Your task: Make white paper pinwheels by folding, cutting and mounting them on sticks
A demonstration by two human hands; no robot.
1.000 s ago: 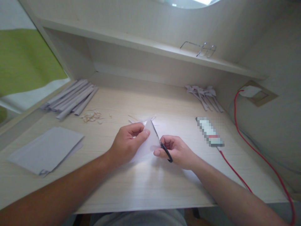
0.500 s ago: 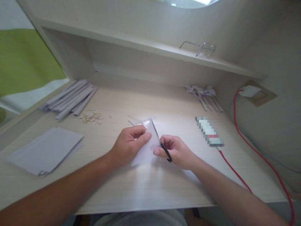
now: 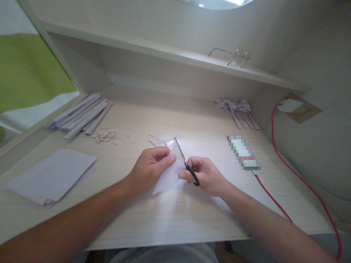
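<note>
My left hand [image 3: 152,166] pinches a folded-looking sheet of white paper [image 3: 168,177] between thumb and fingers, above the middle of the desk. My right hand [image 3: 204,175] is closed round the black handles of a pair of scissors [image 3: 192,174]. Their blades point away from me and lie along the paper's right edge, the tip close to its top corner. Whether the blades are fully closed I cannot tell. Just behind the paper lie thin white paper strips [image 3: 156,141] and a small clear plastic piece, partly covered by my left hand.
Rolled paper tubes [image 3: 82,113] are piled at the back left, with small pale scraps [image 3: 106,136] before them. A paper stack [image 3: 55,175] lies left. Paper pieces with stems [image 3: 236,111], a phone [image 3: 244,152] and a red cable [image 3: 301,175] are right; glasses [image 3: 238,57] rest on the shelf.
Hardly anything differs. The paper's lower corner and the scissors have shifted very slightly to the left; both hands keep their hold.
</note>
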